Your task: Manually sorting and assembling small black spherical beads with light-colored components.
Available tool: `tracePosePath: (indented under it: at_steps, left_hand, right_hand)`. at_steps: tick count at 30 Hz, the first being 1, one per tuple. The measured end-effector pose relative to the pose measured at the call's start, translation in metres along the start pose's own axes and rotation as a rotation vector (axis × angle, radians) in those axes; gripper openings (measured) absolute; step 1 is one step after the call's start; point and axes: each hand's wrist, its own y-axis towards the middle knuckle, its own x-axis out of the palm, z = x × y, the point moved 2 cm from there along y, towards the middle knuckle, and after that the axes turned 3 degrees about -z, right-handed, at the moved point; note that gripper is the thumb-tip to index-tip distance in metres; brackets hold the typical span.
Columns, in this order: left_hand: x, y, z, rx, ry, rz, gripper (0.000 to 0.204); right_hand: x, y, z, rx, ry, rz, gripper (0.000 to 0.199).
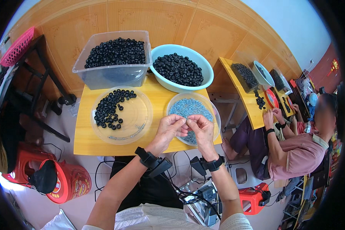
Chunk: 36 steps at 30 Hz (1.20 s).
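My left hand [170,128] and my right hand [200,128] meet fingertip to fingertip, both pinched closed. Whatever sits between the fingertips is too small to make out. Below them is a round clear tray [217,132] filled with small bluish-silver metal pieces [191,107]. Left of my hands lies a second round clear tray [132,101]. It holds a cluster of black ring-like parts [107,107] along its left side and a curved row of small metal pieces [131,135] near its front edge.
A clear plastic bin [113,79] and a light blue basin [209,78], both heaped with black parts, stand at the back of the yellow table [82,132]. A co-worker [299,153] sits at another table [253,109] on the right. Cables [180,191] hang below my hands.
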Motion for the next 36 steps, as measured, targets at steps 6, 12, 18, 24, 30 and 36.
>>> tracePosePath:
  at_steps: [6, 12, 18, 24, 30, 36]
  left_hand:
    - [0.003, -0.001, -0.004, -0.046, 0.017, -0.01, 0.02]
    - [-0.005, -0.004, 0.002, 0.007, 0.09, -0.024, 0.02]
    - [-0.027, -0.021, 0.032, 0.052, 0.302, -0.015, 0.019]
    - [-0.071, -0.048, 0.059, 0.089, 0.509, 0.117, 0.019]
    - [-0.101, -0.051, 0.061, 0.104, 0.643, 0.24, 0.021]
    - [-0.117, -0.043, 0.04, 0.151, 0.422, 0.27, 0.022]
  right_hand:
    - [-0.003, -0.001, 0.002, 0.029, 0.005, 0.009, 0.01]
    - [0.008, 0.003, -0.008, 0.068, -0.036, -0.086, 0.014]
    - [0.026, 0.012, -0.014, 0.094, -0.072, -0.289, 0.009]
    - [0.083, 0.013, -0.001, 0.132, 0.012, -0.374, 0.009]
    - [0.113, 0.018, 0.034, 0.163, 0.093, -0.334, 0.008]
    - [0.121, 0.021, 0.062, 0.005, 0.055, -0.221, 0.008]
